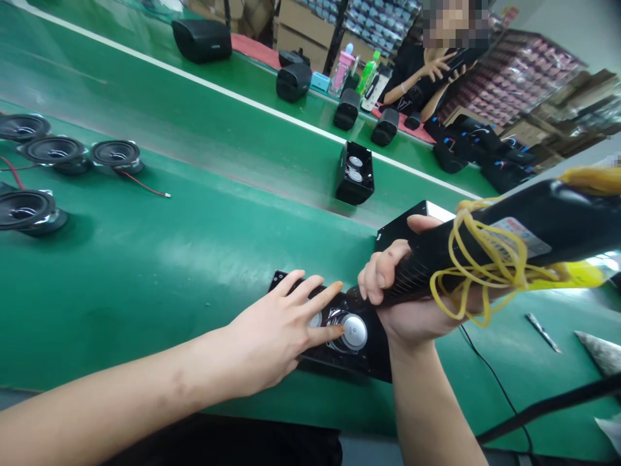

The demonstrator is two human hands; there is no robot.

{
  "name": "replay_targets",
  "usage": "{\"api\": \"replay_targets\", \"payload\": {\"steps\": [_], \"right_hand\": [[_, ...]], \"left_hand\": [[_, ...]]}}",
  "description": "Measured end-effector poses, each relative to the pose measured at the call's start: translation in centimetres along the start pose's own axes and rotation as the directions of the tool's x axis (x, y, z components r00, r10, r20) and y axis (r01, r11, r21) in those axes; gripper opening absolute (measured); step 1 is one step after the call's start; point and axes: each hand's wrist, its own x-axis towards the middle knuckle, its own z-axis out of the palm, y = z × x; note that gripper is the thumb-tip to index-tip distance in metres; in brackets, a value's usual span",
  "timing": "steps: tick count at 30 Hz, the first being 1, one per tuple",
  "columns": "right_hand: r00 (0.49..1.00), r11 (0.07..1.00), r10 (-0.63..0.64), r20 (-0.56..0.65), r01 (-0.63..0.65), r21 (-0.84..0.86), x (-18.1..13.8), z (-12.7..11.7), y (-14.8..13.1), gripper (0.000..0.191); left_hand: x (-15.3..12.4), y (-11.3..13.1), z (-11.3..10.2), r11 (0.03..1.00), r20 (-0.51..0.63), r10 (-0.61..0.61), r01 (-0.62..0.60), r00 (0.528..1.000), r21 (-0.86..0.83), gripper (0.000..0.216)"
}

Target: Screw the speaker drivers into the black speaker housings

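My left hand (276, 333) lies flat with fingers spread on a black speaker housing (334, 346) that rests on the green bench; its fingertips touch the silver driver (355, 331) set in it. My right hand (405, 294) is wrapped round the black body of an electric screwdriver (504, 249), which lies nearly level with its tip over the housing. Yellow rubber bands (478, 259) and a yellow cord hang around the tool. A second black housing (405, 226) sits just behind my right hand.
Several loose speaker drivers (58, 155) with red wires lie at far left. Another open housing (356, 173) rides the conveyor belt (194, 129). Across the belt a person (436, 65) sits among black speaker shells, bottles and stacked boxes. Metal pieces (543, 331) lie at right.
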Motion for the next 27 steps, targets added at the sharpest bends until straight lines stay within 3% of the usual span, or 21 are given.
{"api": "replay_targets", "payload": {"steps": [27], "right_hand": [[0.996, 0.997, 0.077, 0.046, -0.078, 0.027, -0.36, 0.08, 0.89, 0.065]], "left_hand": [[0.29, 0.15, -0.74, 1.000, 0.031, -0.003, 0.003, 1.000, 0.001, 0.077]]}}
